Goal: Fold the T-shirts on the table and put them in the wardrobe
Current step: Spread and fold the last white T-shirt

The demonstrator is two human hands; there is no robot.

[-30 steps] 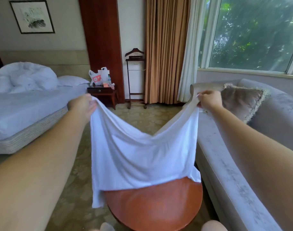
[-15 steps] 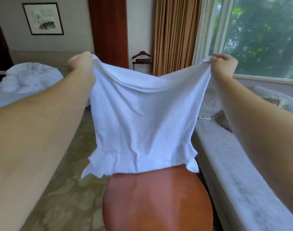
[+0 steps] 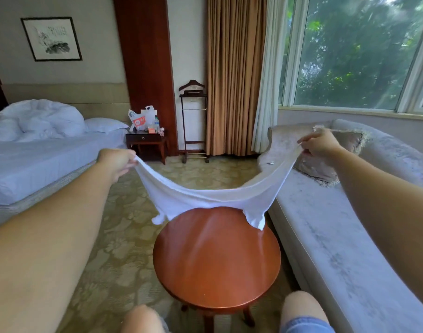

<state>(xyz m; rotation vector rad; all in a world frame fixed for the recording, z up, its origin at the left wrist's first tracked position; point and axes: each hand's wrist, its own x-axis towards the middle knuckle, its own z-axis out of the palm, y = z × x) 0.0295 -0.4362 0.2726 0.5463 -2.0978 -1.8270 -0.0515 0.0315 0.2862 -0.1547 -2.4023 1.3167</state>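
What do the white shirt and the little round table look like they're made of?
The white T-shirt looks like a thin, soft knit, probably cotton: it is matte, sags in a limp curve and wrinkles easily. The round table looks like reddish-brown wood, or perhaps veneer, with a glossy varnish: window light reflects off its top.

The left grip [image 3: 118,162] and the right grip [image 3: 318,143] each pinched an edge of the white T-shirt [image 3: 205,200], held wide apart so the cloth sagged between them. Its lower corners hung over, perhaps touching, the far rim of the round wooden desk [image 3: 215,260], which stood between the bed [image 3: 37,169] and the sofa [image 3: 337,236].
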